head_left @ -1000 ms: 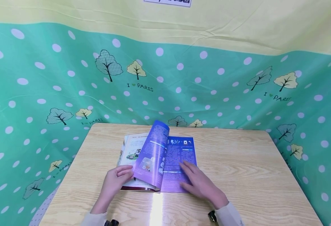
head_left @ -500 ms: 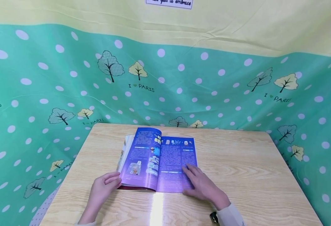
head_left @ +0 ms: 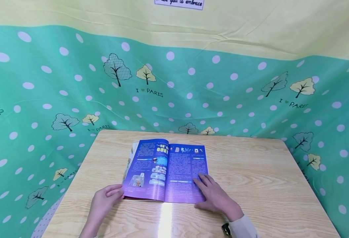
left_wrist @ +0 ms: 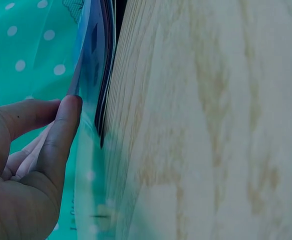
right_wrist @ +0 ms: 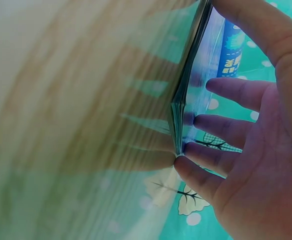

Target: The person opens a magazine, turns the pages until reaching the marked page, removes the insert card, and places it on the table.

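A magazine lies spread on the table, showing blue-purple pages with white print and small cartoon pictures. At its lower left corner, my left hand pinches the edge of the left page between thumb and finger. The left wrist view shows that page standing a little apart from the pages beneath. Over on the right page's lower outer part, my right hand rests with spread fingers. In the right wrist view its fingertips touch the page near the magazine's edge.
The magazine sits left of centre on a pale wooden table. Behind the table and along its sides hangs a green and yellow curtain with dots and trees. A bright light reflection crosses the table's front.
My left hand has moved left and down, carrying the lifted page over until it lies nearly flat on the left side. The right hand has shifted slightly right on its page.
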Action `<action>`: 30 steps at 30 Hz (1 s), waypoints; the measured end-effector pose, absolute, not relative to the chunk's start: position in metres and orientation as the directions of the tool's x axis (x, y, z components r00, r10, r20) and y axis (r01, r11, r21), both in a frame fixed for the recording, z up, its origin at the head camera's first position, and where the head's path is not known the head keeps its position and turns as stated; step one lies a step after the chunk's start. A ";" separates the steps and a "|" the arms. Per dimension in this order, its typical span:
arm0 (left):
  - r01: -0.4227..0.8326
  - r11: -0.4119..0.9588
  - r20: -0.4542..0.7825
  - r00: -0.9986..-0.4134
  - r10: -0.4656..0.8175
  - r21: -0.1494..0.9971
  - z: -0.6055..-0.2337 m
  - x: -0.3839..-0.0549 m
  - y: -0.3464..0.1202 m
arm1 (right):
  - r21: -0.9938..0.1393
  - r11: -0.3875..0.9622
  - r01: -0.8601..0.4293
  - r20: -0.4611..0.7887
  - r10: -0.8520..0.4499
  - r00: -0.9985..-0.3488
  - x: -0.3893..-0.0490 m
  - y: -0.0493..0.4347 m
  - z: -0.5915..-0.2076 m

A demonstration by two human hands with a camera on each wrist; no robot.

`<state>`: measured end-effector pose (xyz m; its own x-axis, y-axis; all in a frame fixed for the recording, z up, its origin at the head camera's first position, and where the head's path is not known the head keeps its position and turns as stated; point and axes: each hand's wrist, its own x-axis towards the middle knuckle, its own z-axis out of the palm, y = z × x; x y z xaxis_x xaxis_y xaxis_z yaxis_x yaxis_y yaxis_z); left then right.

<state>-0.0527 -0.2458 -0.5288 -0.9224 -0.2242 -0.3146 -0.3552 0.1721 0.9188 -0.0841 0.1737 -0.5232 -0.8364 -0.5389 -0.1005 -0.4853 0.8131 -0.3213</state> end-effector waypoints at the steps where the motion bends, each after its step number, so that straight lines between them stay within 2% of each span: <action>1: -0.357 0.172 -0.316 -0.922 -0.225 0.918 -0.529 -0.052 -0.246 | -0.321 0.814 -0.485 -0.100 -0.538 -0.837 -0.084 0.174 -0.523; 12: -0.354 0.162 -0.313 -0.921 -0.233 0.921 -0.533 -0.054 -0.247 | -0.312 0.813 -0.492 -0.084 -0.540 -0.838 -0.084 0.175 -0.525; 20: -0.355 0.145 -0.314 -0.917 -0.244 0.924 -0.532 -0.052 -0.248 | -0.390 0.801 -0.454 -0.079 -0.521 -0.850 -0.084 0.179 -0.522; 26: -0.361 0.183 -0.303 -0.911 -0.281 0.915 -0.527 -0.052 -0.250 | -0.472 0.813 -0.343 0.011 -0.383 -0.924 -0.087 0.180 -0.519; 30: -0.377 0.193 -0.314 -0.904 -0.290 0.906 -0.524 -0.053 -0.250 | -0.481 0.836 -0.265 0.041 -0.281 -0.959 -0.090 0.181 -0.518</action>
